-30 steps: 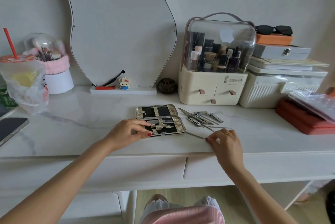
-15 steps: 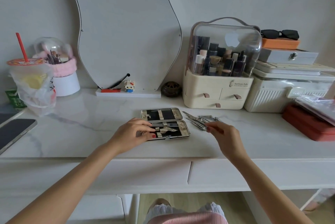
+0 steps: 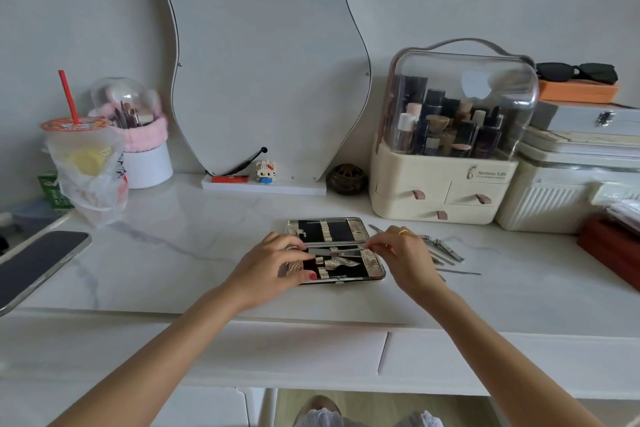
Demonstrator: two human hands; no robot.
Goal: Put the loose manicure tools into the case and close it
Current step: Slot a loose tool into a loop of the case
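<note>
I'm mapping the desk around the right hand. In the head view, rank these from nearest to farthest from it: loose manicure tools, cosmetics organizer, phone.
From the right hand:
1. Loose manicure tools, just right of it.
2. Cosmetics organizer, behind it by the wall.
3. Phone, at the far left edge.

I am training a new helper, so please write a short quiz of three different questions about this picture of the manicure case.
1. True or false: the manicure case lies open on the table.
2. What thing does the right hand pinch over the case?
A. a thin metal tool
B. the phone
C. the sunglasses
3. On which side of the case do the loose tools lie?

Key: 1 true; 2 A; 3 the person's right side.
</note>
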